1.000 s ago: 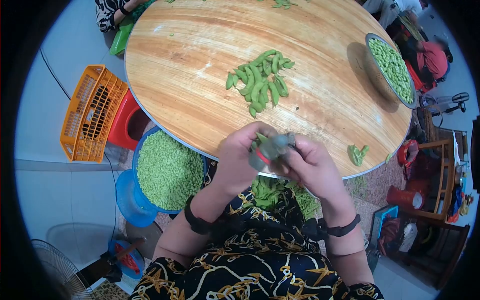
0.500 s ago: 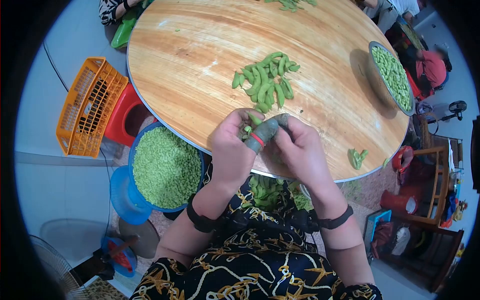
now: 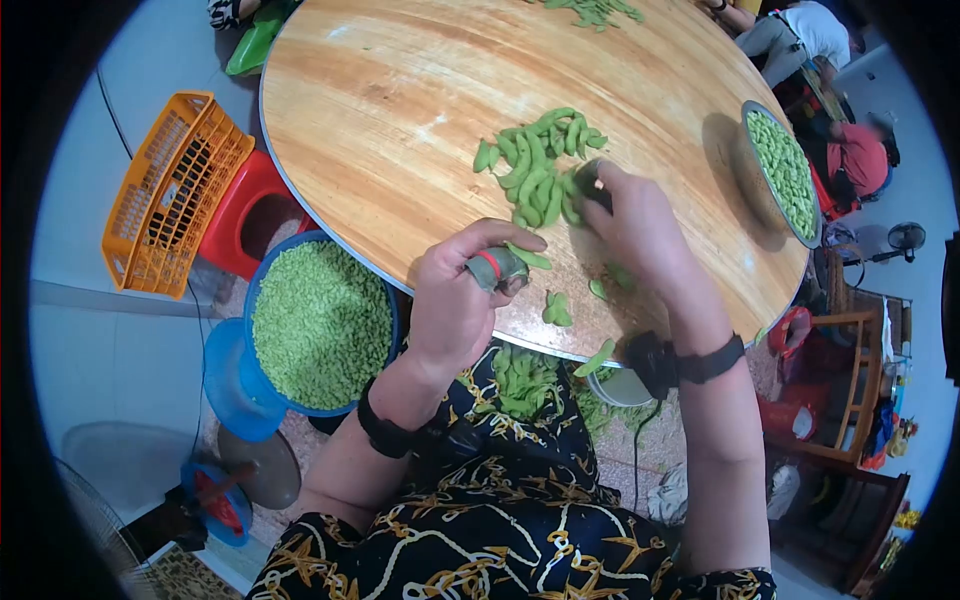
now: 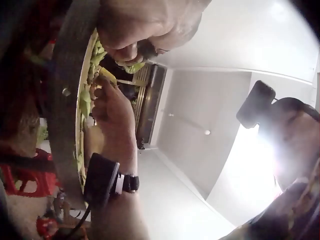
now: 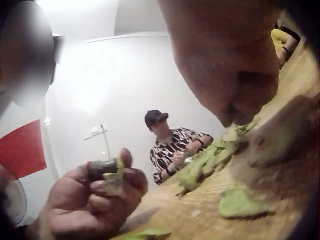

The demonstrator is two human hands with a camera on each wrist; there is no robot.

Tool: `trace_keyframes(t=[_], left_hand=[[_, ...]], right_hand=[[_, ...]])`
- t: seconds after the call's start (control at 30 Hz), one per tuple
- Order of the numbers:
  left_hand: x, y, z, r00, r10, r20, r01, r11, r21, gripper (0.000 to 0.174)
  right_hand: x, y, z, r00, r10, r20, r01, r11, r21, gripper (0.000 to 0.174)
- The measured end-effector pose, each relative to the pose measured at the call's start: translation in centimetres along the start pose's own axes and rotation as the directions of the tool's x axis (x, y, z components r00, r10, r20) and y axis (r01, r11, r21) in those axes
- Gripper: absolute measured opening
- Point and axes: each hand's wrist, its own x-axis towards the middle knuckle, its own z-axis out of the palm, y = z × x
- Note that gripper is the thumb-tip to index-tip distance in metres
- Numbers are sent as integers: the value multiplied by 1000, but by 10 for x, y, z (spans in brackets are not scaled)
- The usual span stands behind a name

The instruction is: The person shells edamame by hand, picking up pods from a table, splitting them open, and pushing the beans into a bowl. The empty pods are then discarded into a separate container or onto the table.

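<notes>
You wear a black short-sleeved garment (image 3: 440,550) patterned with gold and white ropes and stars, black wrist straps (image 3: 712,362), a black wrist box (image 3: 650,365) with a dark cable (image 3: 637,450), and a grey, red-banded digit cover (image 3: 482,272).

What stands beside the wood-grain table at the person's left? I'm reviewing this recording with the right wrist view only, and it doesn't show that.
Observer: A round blue plastic basin, filled with pale green shelled beans; the head view shows it.
Operator: Mine lacks that. Is there another container of beans on the table?
Observer: Yes, a round grey metal bowl near the table's edge, at the person's right.
Operator: My camera can't see its own mounting. What is around the wrist behind the right hand?
Observer: A black band, seen in the head view.
</notes>
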Motion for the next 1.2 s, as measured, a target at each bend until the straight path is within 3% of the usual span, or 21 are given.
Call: trace_keyframes(t=[0.13,0.2,0.23,0.3,0.33,0.4,0.43,0.5,0.53,0.6,0.63,0.67,0.73,0.77,0.8,0.83,0.87,0.93,1.07,1.17,1.2], left_hand=[[-1,-1,5,1000,4,-4,-4,990,143,32],[-5,-3,7,996,-60,71,24,904,427,25],[-7,-4,8,996,-60,72,24,904,427,25],[-10,-7,12,935,181,307,-354,561,749,26],[-10,-6,12,935,179,306,-353,560,749,26],[-10,0,12,886,234,400,-464,449,764,30],[-12,4,17,886,232,401,-464,448,764,30],[-15,15,29,905,155,396,-421,449,788,30],[-15,10,30,906,154,395,-420,447,790,30],[-13,-1,30,864,259,432,-504,433,748,29],[-12,-1,30,863,259,433,-505,431,748,29],[-11,1,29,877,236,418,-480,437,761,26],[-10,2,29,891,212,401,-453,443,774,24],[-10,4,31,970,95,222,-229,659,716,20],[-9,5,31,996,-63,64,14,811,584,17],[-4,-7,22,998,-51,36,32,909,415,13],[-5,-9,22,998,-51,31,34,909,416,13],[-5,-10,25,995,-72,62,62,986,156,12],[-4,-16,21,997,-52,50,42,983,178,11],[-5,-17,23,997,-69,19,64,980,188,11],[-5,-18,23,999,-29,12,24,947,322,9]], right_hand=[[-23,-3,4,1000,-4,-10,4,1000,15,22],[-33,4,8,993,43,-114,-15,972,235,20],[-38,5,7,992,44,-115,-16,972,235,20],[-48,5,3,962,249,109,-260,732,629,18],[-53,2,1,962,249,110,-261,731,630,18],[-63,-3,-2,950,216,227,-306,479,823,15],[-67,-3,-2,949,217,227,-306,477,824,15],[-73,-3,-3,946,133,296,-324,322,890,13],[-76,-5,-5,946,131,297,-324,319,891,13],[-81,-13,-9,928,86,362,-372,238,897,12],[-83,-15,-9,941,57,334,-335,315,888,15],[-86,-13,-10,941,58,333,-334,314,889,15],[-91,-11,-11,924,116,364,-381,223,897,18],[-93,-18,-8,949,202,241,-300,352,887,21],[-95,-23,-10,949,199,243,-301,351,887,21],[-95,-29,-15,944,203,261,-316,324,892,22],[-97,-33,-17,938,207,280,-332,296,896,22],[-102,-33,-11,944,135,300,-325,244,914,23],[-106,-25,-4,938,-16,348,-341,156,927,24],[-104,-24,1,937,-7,349,-343,160,925,23],[-104,-24,3,937,-8,349,-344,161,925,23]])
